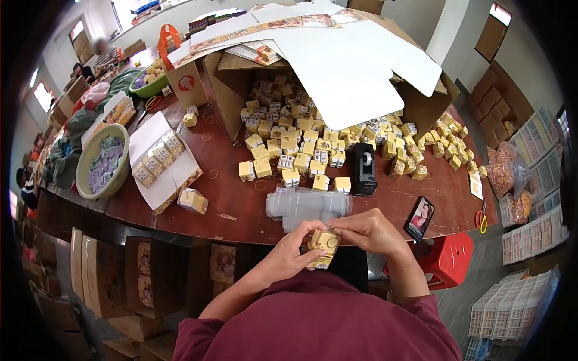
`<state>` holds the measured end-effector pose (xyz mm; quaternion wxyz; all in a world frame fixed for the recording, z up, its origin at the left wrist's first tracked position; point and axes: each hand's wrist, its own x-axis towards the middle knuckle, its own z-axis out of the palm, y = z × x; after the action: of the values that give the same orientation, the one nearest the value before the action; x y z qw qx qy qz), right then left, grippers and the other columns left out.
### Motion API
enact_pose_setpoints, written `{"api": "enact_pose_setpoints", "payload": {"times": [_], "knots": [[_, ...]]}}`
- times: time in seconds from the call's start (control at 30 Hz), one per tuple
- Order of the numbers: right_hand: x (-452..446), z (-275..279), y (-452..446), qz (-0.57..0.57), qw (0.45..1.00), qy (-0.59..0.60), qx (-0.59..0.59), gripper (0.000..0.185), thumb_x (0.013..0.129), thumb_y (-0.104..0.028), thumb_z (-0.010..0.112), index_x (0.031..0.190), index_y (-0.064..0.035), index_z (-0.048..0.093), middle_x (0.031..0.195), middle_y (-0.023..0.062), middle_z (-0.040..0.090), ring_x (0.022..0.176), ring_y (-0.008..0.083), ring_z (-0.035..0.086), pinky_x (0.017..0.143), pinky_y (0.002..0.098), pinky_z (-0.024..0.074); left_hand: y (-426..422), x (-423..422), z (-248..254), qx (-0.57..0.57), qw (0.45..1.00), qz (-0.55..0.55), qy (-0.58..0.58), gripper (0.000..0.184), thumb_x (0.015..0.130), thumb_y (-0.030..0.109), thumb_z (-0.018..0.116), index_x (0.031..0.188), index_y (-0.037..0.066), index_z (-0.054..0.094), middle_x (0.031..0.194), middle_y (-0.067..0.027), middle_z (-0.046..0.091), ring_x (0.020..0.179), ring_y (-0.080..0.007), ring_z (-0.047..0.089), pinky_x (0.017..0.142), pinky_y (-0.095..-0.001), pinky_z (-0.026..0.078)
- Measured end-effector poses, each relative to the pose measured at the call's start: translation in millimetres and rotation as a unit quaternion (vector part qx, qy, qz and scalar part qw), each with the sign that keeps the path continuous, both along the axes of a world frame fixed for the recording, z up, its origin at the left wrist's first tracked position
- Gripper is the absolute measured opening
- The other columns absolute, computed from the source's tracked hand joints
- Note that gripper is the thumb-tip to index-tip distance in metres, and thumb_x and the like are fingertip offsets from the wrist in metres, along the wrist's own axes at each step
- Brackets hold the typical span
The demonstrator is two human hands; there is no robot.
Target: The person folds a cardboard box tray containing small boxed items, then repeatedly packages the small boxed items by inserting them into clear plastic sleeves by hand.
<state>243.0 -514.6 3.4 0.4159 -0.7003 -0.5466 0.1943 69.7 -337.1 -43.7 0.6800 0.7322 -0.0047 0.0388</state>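
Close to my body, at the table's front edge, my left hand [292, 251] is closed around a small yellow box [325, 242]. A thin ring-shaped band lies on the box's top face. Over the far side of the box, my right hand [370, 231] has its fingers pinched together; what they hold, if anything, is too small to make out. Just beyond both hands lies a stack of clear plastic bags [307, 203]. Behind it stands a black tape dispenser [363, 171], beside many small yellow boxes [291, 178] spilling from a large cardboard box [221, 96].
A phone [419, 218] lies on the right, with yellow-handled scissors [481, 221] near the edge. At left are a bowl of purple packets [83, 186] and wrapped boxes [192, 201]. A red stool [453, 261] stands at lower right. Other people sit far back left.
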Motion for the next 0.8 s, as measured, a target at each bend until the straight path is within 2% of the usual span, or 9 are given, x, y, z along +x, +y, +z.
{"api": "enact_pose_setpoints", "payload": {"times": [0.03,0.27,0.37,0.47,0.63,0.8], "knots": [[-0.5,-4.6,0.4,-0.004,1.000,-0.008,0.009,0.024,0.090,-0.004,0.074,0.114,-0.0023,0.077,0.099,0.0191,0.077,0.090,0.0304,0.077,0.076,0.0338,0.0612,0.2,0.0,-0.2,0.003,1.000,0.003,0.005,0.050,0.098,0.011,0.072,0.139,0.009,0.044,0.114,-0.0059,0.060,0.107,-0.0136,0.060,0.089,-0.0309,0.054],[-6.4,-8.5,3.2,-0.027,0.999,-0.015,0.031,0.026,0.090,-0.005,0.074,0.116,-0.0033,0.076,0.099,0.0189,0.077,0.086,0.0303,0.078,0.073,0.0340,0.0612,1.3,0.6,-2.0,0.027,1.000,0.015,0.000,0.051,0.097,0.011,0.073,0.139,0.007,0.044,0.113,-0.0053,0.059,0.102,-0.0114,0.059,0.087,-0.0294,0.052],[-4.8,-5.4,2.2,-0.033,0.999,0.026,-0.008,0.028,0.088,0.001,0.073,0.116,-0.0024,0.076,0.104,0.0184,0.077,0.096,0.0282,0.077,0.080,0.0333,0.0612,1.2,0.0,5.0,0.014,1.000,0.015,0.012,0.051,0.097,0.011,0.074,0.139,0.007,0.044,0.112,-0.0049,0.059,0.100,-0.0107,0.059,0.087,-0.0290,0.051],[-2.9,-10.8,2.0,-0.013,0.999,-0.002,0.035,0.027,0.089,-0.005,0.074,0.116,-0.0039,0.075,0.100,0.0189,0.076,0.087,0.0310,0.077,0.073,0.0345,0.0614,2.0,0.4,-1.4,0.024,1.000,0.013,0.002,0.051,0.097,0.012,0.074,0.138,0.007,0.045,0.111,-0.0047,0.059,0.098,-0.0101,0.058,0.087,-0.0286,0.050],[-8.5,-11.1,2.7,-0.020,0.998,-0.043,0.030,0.028,0.088,-0.003,0.073,0.116,-0.0027,0.075,0.101,0.0193,0.076,0.087,0.0328,0.077,0.074,0.0361,0.0616,2.6,0.7,-1.0,0.058,0.998,0.017,0.010,0.050,0.097,0.012,0.074,0.138,0.006,0.046,0.111,-0.0049,0.058,0.096,-0.0094,0.058,0.084,-0.0284,0.050],[-13.5,-9.1,5.1,-0.015,0.996,-0.091,0.013,0.028,0.089,-0.006,0.071,0.116,-0.0023,0.074,0.100,0.0186,0.076,0.086,0.0347,0.075,0.075,0.0393,0.0614,-0.9,0.1,-2.0,0.021,0.999,0.034,0.023,0.059,0.096,0.011,0.075,0.141,0.006,0.039,0.121,-0.0098,0.057,0.103,-0.0129,0.059,0.088,-0.0308,0.051]]}}
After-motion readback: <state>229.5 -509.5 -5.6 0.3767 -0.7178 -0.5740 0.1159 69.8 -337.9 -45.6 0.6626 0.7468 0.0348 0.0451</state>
